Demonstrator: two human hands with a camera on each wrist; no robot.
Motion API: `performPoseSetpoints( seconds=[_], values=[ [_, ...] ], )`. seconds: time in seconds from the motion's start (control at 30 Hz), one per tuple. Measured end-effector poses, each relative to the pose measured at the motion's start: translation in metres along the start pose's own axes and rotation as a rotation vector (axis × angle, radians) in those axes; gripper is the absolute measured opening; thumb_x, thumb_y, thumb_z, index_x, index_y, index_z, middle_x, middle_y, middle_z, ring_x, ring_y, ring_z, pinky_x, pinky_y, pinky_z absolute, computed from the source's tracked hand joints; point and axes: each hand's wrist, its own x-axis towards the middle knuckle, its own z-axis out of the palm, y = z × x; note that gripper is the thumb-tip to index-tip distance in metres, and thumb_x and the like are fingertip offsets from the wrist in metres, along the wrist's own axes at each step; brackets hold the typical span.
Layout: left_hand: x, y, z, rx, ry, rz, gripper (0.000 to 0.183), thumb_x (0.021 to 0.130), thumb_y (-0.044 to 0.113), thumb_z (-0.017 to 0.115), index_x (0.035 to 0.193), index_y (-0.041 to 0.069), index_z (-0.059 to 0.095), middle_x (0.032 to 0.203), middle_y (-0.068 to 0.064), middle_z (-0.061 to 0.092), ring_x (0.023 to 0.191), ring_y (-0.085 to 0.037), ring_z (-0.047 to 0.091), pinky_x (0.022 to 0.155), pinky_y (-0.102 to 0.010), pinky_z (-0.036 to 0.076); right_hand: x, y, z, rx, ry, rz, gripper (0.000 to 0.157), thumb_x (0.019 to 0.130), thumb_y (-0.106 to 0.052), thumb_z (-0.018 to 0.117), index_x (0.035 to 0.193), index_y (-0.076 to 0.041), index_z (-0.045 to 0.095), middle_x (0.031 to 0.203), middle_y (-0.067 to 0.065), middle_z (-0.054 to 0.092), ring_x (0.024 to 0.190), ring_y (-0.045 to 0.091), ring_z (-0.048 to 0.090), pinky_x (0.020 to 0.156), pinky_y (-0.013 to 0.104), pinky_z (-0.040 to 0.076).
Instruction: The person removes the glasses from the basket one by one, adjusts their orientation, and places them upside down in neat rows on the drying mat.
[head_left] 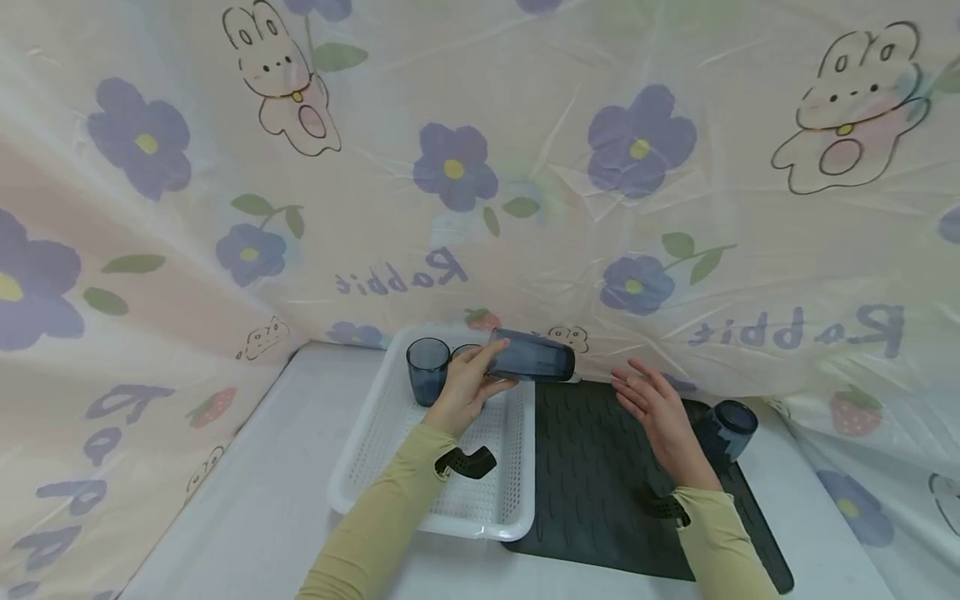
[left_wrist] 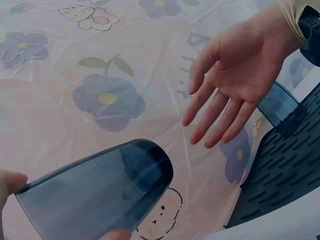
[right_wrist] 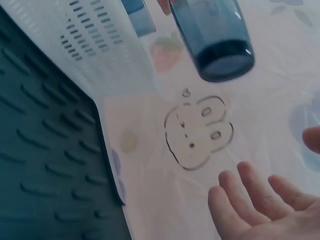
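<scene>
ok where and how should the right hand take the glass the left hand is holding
Probably around the thick base end, coming from the person's right: the blue glass is held tipped sideways, the left hand grips its rim end, and the base points toward the empty right hand.

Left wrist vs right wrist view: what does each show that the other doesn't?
Left wrist only: the right sleeve, wrist device and the blue glass at the dark mat's edge.
Right wrist only: the basket's perforated wall, part of another blue glass beside it, a strawberry print.
Both: the held glass, right hand, left hand, dark mat.
</scene>
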Motion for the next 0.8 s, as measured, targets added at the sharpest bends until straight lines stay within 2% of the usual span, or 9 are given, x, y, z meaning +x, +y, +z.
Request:
performPoseSetpoints(
  seconds=[0.2, 0.5, 0.8],
  values=[
    [-0.001, -0.002, 0.002, 0.000, -0.015, -0.007, 0.074, 0.083, 0.024, 0.077, 0.141, 0.002, 0.036, 0.126, -0.018, 0.035, 0.104, -0.034, 0.054, 0.089, -0.041, 0.053, 0.006, 0.008, 0.010, 0.047, -0.031, 0.028, 0.056, 0.105, -0.027, 0.039, 0.152, -0.008, 0.016, 0.149, 0.024, 0.029, 0.134, 0.034, 0.035, 0.109, 0.041, 0.034],
    [-0.002, -0.004, 0.004, 0.011, -0.022, -0.018, 0.079, 0.083, 0.023, 0.077, 0.144, 0.000, 0.031, 0.128, -0.019, 0.034, 0.104, -0.034, 0.054, 0.089, -0.043, 0.053, 0.011, 0.016, 0.026, 0.127, -0.056, 0.056, 0.056, 0.106, -0.027, 0.038, 0.152, -0.006, 0.016, 0.148, 0.025, 0.029, 0.134, 0.036, 0.034, 0.110, 0.044, 0.032],
    [-0.004, -0.005, 0.006, 0.037, -0.065, -0.030, 0.076, 0.084, 0.024, 0.076, 0.141, 0.001, 0.032, 0.129, -0.018, 0.034, 0.102, -0.033, 0.053, 0.089, -0.042, 0.053, 0.013, 0.017, 0.041, 0.173, -0.050, 0.084, 0.053, 0.106, -0.027, 0.036, 0.151, -0.004, 0.021, 0.142, 0.020, 0.035, 0.118, 0.025, 0.053, 0.108, 0.044, 0.035]
  ],
)
